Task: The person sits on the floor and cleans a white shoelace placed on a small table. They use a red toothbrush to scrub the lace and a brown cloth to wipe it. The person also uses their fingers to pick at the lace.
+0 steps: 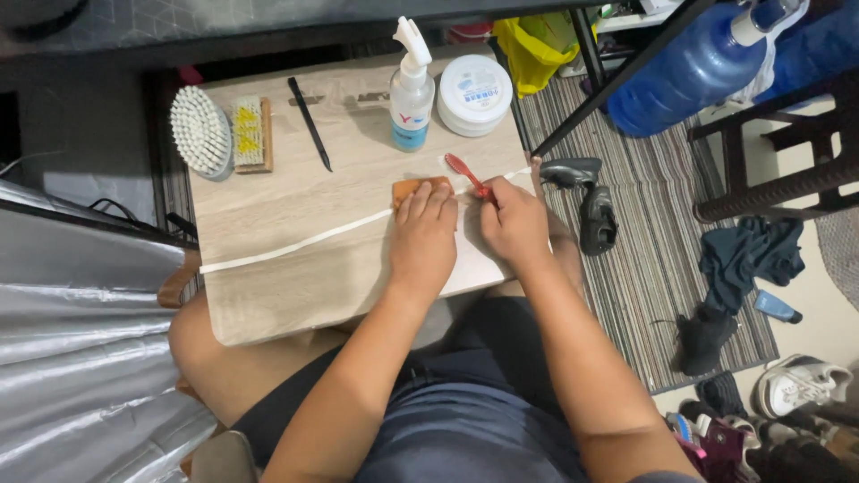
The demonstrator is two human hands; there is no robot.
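Head view, left hand (422,240) fingers flat, open on orange sponge (413,188) over white shoelace (295,243), right hand (514,224) fingers gripping red toothbrush (467,173), wooden tabletop (295,192).

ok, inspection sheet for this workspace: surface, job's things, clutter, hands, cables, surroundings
Surface: small light wood table over the person's lap.
Job's things: white lace stretched across it; orange cloth; red toothbrush.
Clutter: round white brush, wooden brush, black stick, spray bottle, white tub.
Hands: left hand presses the cloth; right hand grips the toothbrush.
Cables: nothing seen.
Surroundings: striped rug, shoes, blue water jug.
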